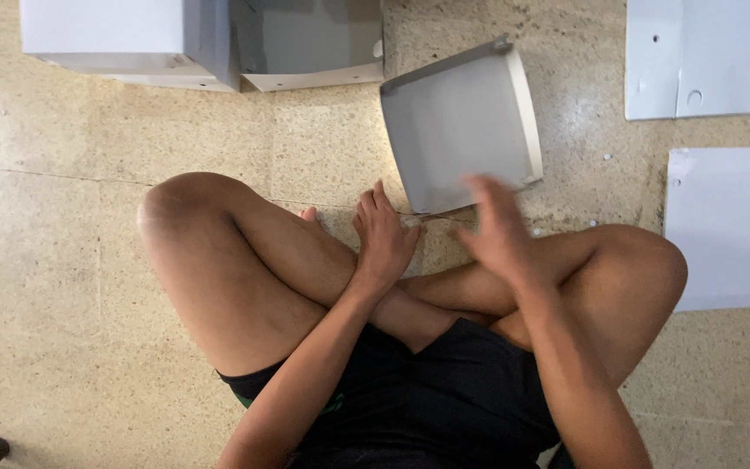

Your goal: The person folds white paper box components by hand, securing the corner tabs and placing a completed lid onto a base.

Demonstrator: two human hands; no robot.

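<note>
I sit cross-legged on a speckled stone floor. My left hand hovers over my shins with its fingers stretched forward and its back to the camera; nothing shows in it. My right hand is blurred by motion, fingers apart, just below the near edge of a grey shallow tray-like panel with raised rims that lies tilted on the floor in front of me. Neither hand touches the panel.
A white box-like cabinet piece and a grey curved panel lie at the top left. Flat white boards with drilled holes lie at the top right and right. Small white bits dot the floor.
</note>
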